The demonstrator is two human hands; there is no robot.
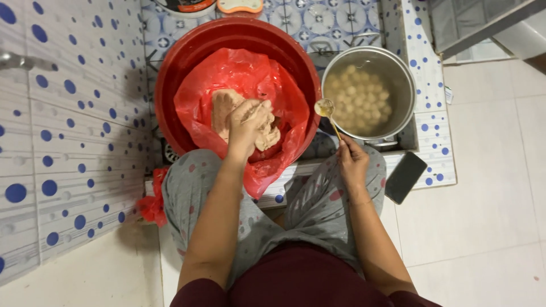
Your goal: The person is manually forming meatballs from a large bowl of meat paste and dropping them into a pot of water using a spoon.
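A big red basin [170, 74] lined with a red plastic bag [244, 68] holds a pale lump of paste [223, 108]. My left hand [248, 122] is in the bag, fingers closed around a handful of the paste. My right hand [352, 162] grips a spoon [326, 109] by its handle; the bowl of the spoon carries a small ball of paste at the rim of a metal pot [398, 74]. The pot is filled with water and several pale round balls [361, 94].
A dark phone [405, 177] lies on the tiled ledge to the right of my knee. A wall of white tiles with blue dots [62, 142] rises at the left. A crumpled red bag [152, 204] sits by my left leg. White floor tiles [489, 187] spread to the right.
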